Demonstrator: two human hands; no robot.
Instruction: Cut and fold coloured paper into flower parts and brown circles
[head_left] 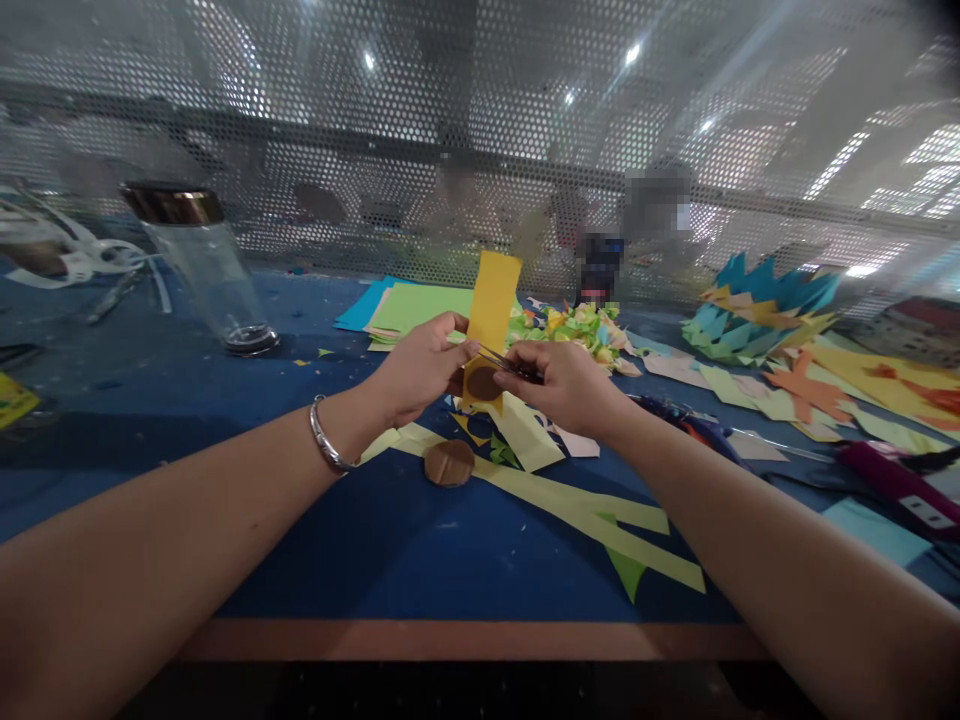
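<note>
My left hand (420,370), with a silver bangle on its wrist, pinches a yellow paper strip (495,300) and holds it upright above the table. A dark brown round patch (482,380) shows at the strip's lower end; whether it is a disc or a hole I cannot tell. My right hand (559,380) is closed around slim, pointed metal scissors (510,364), their handles mostly hidden by the fingers. The blades lie against the strip just above the round patch. A brown ribbed disc (449,463) rests on the blue table below my hands.
Pale green paper strips (592,510) and scraps lie under my hands. Behind are stacked coloured sheets (435,305) and a pile of paper flowers (589,328). At left stands a glass bottle (202,265); at right, a paper crown (757,310) and a purple tool (896,485).
</note>
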